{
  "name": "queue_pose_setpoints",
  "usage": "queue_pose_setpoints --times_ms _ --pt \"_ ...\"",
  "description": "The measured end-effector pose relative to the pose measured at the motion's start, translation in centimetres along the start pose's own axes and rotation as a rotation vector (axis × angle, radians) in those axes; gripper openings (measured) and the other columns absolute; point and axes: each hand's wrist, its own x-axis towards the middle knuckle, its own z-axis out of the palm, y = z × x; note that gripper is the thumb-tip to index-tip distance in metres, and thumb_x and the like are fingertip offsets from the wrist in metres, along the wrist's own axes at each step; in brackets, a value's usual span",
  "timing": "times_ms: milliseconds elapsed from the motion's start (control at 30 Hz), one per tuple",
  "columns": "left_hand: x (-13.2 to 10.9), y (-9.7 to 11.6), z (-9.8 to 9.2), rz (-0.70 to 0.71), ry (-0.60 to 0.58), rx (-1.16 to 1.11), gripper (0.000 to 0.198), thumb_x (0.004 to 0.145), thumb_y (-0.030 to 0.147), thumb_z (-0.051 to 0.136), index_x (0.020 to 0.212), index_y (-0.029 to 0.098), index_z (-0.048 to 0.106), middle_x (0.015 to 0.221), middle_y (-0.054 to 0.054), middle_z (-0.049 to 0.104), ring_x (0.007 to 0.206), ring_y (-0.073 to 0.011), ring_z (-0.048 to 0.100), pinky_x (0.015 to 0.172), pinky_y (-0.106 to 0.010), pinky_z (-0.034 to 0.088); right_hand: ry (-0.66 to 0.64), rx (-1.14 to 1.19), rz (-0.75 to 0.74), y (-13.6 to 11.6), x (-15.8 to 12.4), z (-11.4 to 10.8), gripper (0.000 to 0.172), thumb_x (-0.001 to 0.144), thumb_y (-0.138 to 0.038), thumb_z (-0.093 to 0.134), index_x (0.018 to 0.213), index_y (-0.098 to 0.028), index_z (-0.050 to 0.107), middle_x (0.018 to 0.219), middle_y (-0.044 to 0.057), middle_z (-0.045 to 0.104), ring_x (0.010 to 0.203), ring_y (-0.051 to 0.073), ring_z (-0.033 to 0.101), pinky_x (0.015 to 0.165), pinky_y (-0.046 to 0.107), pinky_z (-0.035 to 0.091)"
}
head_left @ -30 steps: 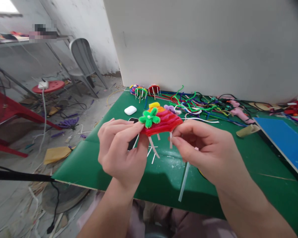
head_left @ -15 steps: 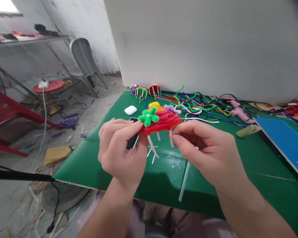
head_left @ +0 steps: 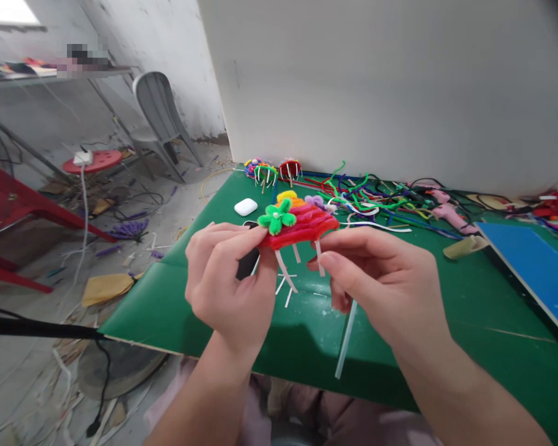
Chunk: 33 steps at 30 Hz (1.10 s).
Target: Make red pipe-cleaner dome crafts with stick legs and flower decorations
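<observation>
Both hands hold up a small red pipe-cleaner craft [head_left: 304, 226] above the green table [head_left: 446, 322]. It has a green flower [head_left: 276, 217] on its front, yellow, orange and purple bits on top, and white strips hanging from its underside. My left hand [head_left: 230, 285] pinches its left edge just under the flower. My right hand [head_left: 376, 279] pinches one of the white strips under its right edge, fingers curled.
A pile of loose pipe cleaners [head_left: 367, 195] and pink glue guns [head_left: 446, 214] lie at the back. Two finished crafts [head_left: 274, 170], a white earbud case [head_left: 245, 206], a dark phone [head_left: 247, 263], a clear stick [head_left: 345, 341] and a blue board [head_left: 534, 266] are on the table.
The craft has shifted slightly up and away, with both hands keeping their grip. My right fingers have slipped lower onto a white strip.
</observation>
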Motion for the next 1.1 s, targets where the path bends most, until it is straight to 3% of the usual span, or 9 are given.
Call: queue_pose_setpoints --times_ms 233,433,833,1100 --pt "0.09 -0.11 0.10 0.036 0.018 -0.019 0.020 0.067 0.009 0.069 0.079 0.023 0.062 0.072 0.003 0.059 0.072 -0.0133 0.058 0.072 -0.035 0.049 0.046 -0.025 -0.037 0.30 0.12 0.32 0.004 0.077 -0.024 0.064 0.078 -0.021 0.066 0.063 -0.001 0.066 0.040 0.008 0.055 0.035 0.019 0.048" --pt "0.14 -0.08 -0.12 0.017 -0.044 -0.007 0.022 0.068 0.008 0.068 0.082 0.023 0.061 0.076 0.003 0.059 0.076 -0.0131 0.058 0.073 -0.035 0.049 0.046 -0.033 -0.067 0.27 0.13 0.36 0.002 0.077 -0.022 0.063 0.076 -0.022 0.065 0.062 -0.003 0.064 0.041 0.008 0.055 0.036 0.018 0.046" --pt "0.13 -0.05 0.11 0.028 0.004 -0.034 0.020 0.069 0.011 0.069 0.080 0.026 0.062 0.071 0.003 0.058 0.072 -0.0146 0.058 0.070 -0.035 0.050 0.043 -0.056 -0.086 0.30 0.26 0.27 0.003 0.078 -0.023 0.062 0.076 -0.021 0.064 0.066 -0.002 0.065 0.042 0.007 0.054 0.036 0.018 0.047" --pt "0.15 0.20 -0.32 0.004 -0.066 -0.016 0.021 0.074 0.011 0.066 0.085 0.028 0.061 0.075 0.003 0.058 0.077 -0.0141 0.059 0.072 -0.038 0.051 0.044 -0.014 -0.065 0.16 0.22 0.30 0.004 0.078 -0.022 0.063 0.074 -0.021 0.062 0.064 -0.003 0.063 0.042 0.007 0.053 0.037 0.018 0.046"
